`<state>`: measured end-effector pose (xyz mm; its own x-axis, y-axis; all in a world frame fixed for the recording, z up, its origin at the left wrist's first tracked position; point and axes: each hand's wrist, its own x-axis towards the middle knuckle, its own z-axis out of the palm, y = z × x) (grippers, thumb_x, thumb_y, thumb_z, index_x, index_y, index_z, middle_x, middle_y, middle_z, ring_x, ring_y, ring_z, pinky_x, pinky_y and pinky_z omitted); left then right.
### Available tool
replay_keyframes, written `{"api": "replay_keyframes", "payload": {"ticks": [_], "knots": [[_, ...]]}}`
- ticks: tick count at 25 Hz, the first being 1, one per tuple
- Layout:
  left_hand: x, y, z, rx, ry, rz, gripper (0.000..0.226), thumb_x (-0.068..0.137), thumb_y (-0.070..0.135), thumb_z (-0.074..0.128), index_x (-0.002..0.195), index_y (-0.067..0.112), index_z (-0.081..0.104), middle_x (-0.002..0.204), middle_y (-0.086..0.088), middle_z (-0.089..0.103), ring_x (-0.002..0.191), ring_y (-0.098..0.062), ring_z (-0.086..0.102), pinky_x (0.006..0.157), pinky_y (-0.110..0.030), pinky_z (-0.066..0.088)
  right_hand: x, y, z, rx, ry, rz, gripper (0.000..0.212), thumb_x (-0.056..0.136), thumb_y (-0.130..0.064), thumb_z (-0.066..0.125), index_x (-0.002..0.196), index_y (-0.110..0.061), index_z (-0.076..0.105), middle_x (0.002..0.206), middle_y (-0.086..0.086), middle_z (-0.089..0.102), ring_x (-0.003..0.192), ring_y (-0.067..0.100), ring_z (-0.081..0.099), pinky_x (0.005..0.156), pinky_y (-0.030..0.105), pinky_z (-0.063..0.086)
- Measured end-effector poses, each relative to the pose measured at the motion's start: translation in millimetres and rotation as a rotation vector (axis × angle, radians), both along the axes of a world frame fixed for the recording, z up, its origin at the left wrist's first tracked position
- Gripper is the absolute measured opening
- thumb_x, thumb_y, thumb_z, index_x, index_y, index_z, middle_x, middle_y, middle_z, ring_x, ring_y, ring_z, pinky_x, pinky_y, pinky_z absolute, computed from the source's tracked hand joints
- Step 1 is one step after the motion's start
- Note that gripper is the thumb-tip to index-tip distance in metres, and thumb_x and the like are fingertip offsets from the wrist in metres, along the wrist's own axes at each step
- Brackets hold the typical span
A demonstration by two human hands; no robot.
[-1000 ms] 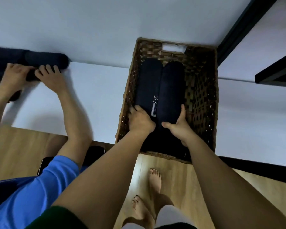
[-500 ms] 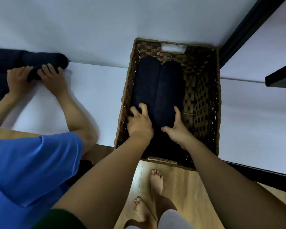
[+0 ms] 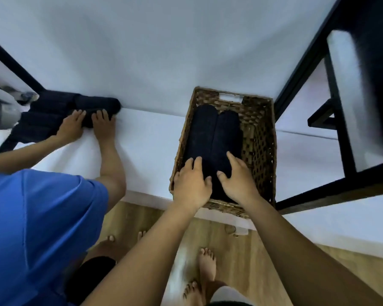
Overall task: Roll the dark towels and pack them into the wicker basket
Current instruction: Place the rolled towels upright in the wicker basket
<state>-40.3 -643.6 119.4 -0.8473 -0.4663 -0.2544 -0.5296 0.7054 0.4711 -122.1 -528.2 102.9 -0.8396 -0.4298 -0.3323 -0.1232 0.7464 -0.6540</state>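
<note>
One basket (image 3: 260, 140) on table (image 3: 146, 140), two rolled towels (image 3: 202, 129) side by side inside. Both left hand (image 3: 191, 184) and right hand (image 3: 238, 178), fingers (image 3: 233, 159) spread flat, press the towels' near ends. Left of basket: third towel (image 3: 93, 106) under another person's hands (image 3: 103, 123).

Home: bare feet (image 3: 206, 268), wooden floor (image 3: 237, 259)

White wall (image 3: 164, 40), wooden floor (image 3: 237, 268), black metal frame (image 3: 307, 58)

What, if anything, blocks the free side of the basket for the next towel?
Nothing visible does. The two rolls lie along the left of the basket, leaving a strip by its right wall open. The left hand and right hand rest on the rolls' near ends.
</note>
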Motion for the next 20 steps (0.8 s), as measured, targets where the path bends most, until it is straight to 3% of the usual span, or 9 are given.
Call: {"api": "replay_keyframes", "payload": {"ticks": [3,6,10,13,15,16,18,20], "knots": [[28,24,33,-0.011,0.191,-0.029,0.055,0.096,0.035,0.052,0.146,0.019,0.036,0.149,0.000,0.041,0.133,-0.023,0.043,0.111,-0.044,0.035,42,37,46,-0.081,0.124,0.013,0.056,0.098,-0.028,0.055,0.150,-0.019,0.037,0.150,0.003,0.042,0.136,0.016,0.040,0.110,0.027,0.032],[48,61,65,0.064,0.369,-0.093,0.046,0.097,0.032,0.054,0.141,0.021,0.045,0.143,0.003,0.047,0.129,-0.017,0.046,0.111,-0.042,0.037,76,84,92,-0.126,0.159,-0.046,0.041,0.095,-0.025,0.063,0.135,-0.022,0.056,0.126,-0.002,0.064,0.111,0.007,0.059,0.098,0.024,0.046],[61,117,114,0.098,0.605,-0.216,0.028,0.096,0.028,0.057,0.123,0.021,0.058,0.114,0.007,0.061,0.104,-0.010,0.057,0.091,-0.037,0.051,82,163,170,-0.214,0.295,-0.188,0.028,0.089,-0.025,0.071,0.116,-0.023,0.067,0.089,-0.011,0.072,0.079,-0.003,0.065,0.075,0.014,0.053],[62,151,142,0.106,0.709,-0.329,0.020,0.094,0.026,0.058,0.112,0.020,0.065,0.096,0.009,0.066,0.088,-0.008,0.061,0.077,-0.034,0.055,48,222,233,-0.382,0.388,-0.418,0.014,0.084,-0.027,0.072,0.098,-0.027,0.068,0.072,-0.005,0.072,0.073,0.007,0.071,0.079,0.041,0.059],[60,178,161,0.090,0.752,-0.384,0.019,0.093,0.025,0.059,0.109,0.019,0.067,0.092,0.009,0.068,0.083,-0.006,0.062,0.074,-0.031,0.055,5,255,274,-0.477,0.490,-0.615,0.022,0.076,-0.037,0.072,0.096,-0.028,0.067,0.080,-0.004,0.073,0.081,0.017,0.071,0.083,0.044,0.058],[57,193,169,0.075,0.766,-0.400,0.018,0.093,0.025,0.059,0.108,0.019,0.067,0.091,0.009,0.067,0.082,-0.006,0.061,0.074,-0.031,0.055,-21,266,290,-0.468,0.481,-0.658,0.035,0.073,-0.041,0.073,0.105,-0.029,0.064,0.095,-0.003,0.072,0.090,0.020,0.068,0.085,0.041,0.056],[49,219,181,0.060,0.797,-0.398,0.017,0.094,0.024,0.059,0.107,0.016,0.067,0.091,0.008,0.067,0.082,-0.005,0.060,0.073,-0.030,0.054,-68,273,302,-0.348,0.288,-0.577,0.070,0.072,-0.045,0.077,0.133,-0.026,0.049,0.128,0.004,0.060,0.109,0.025,0.061,0.087,0.037,0.051],[38,240,187,0.105,0.795,-0.355,0.017,0.094,0.025,0.059,0.106,0.015,0.067,0.093,0.006,0.067,0.085,-0.005,0.061,0.075,-0.028,0.053,-98,270,289,-0.312,0.049,-0.455,0.090,0.071,-0.039,0.082,0.146,-0.024,0.035,0.136,0.007,0.053,0.111,0.031,0.061,0.086,0.041,0.053]]}}
